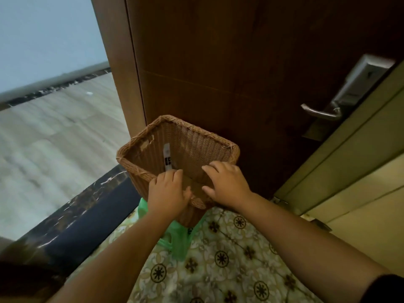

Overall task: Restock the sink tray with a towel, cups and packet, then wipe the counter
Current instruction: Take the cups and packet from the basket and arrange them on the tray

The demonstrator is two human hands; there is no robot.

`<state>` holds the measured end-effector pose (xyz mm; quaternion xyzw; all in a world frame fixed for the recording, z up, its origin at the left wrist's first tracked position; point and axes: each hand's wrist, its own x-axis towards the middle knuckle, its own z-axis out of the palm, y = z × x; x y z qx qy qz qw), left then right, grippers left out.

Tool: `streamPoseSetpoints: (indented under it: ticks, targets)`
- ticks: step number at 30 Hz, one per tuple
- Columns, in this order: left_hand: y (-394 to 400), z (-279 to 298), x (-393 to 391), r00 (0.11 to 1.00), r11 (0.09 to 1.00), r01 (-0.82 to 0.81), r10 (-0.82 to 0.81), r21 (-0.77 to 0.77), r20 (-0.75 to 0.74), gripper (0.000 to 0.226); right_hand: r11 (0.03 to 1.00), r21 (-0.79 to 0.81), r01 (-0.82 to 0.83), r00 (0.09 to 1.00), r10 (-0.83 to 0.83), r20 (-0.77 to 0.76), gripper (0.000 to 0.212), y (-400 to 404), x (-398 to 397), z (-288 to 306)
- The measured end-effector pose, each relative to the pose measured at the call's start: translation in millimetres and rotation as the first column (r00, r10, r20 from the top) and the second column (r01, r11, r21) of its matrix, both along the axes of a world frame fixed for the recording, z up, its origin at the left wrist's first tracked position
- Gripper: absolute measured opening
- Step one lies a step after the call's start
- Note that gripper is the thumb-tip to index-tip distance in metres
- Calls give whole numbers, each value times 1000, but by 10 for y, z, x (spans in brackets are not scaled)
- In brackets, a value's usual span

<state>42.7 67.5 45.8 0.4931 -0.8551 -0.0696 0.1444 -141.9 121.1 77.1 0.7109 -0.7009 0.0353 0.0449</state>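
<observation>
While both hands grip the near rim of a wicker basket, left hand and right hand curled closed on it, a white packet lies inside. Green bag hangs beneath, door behind. No sink tray, towel, cups or bench visible; restocking looks unstarted.

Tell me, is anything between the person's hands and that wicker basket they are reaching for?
Nothing visible. Both hands already touch the wicker basket: the left hand grips its near rim and the right hand lies over the same edge. A green plastic bag hangs below the basket, not between.
</observation>
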Motion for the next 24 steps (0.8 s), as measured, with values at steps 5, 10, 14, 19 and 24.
streamPoseSetpoints:
  ticks: [5,10,14,19,24]
  targets:
    - [-445,-71,-225,997,997,-71,70,27,22,50,999,28,-37,999,36,32,63,-560,-316,-92]
    - [-766,-251,-359,981,980,-193,191,54,42,49,982,71,-175,982,169,82,62,-1246,-522,-339]
    - [-957,-452,-538,935,930,-355,350,98,62,51,939,140,-314,942,291,165,61,-1835,-598,-698]
    - [-1274,-717,-975,709,694,-660,702,287,-66,51,834,264,-485,873,441,211,65,-2575,-665,-1240]
    - [-1596,-1122,-1209,411,381,-810,911,446,-33,54,803,454,-386,898,215,384,69,-2947,-586,-1843]
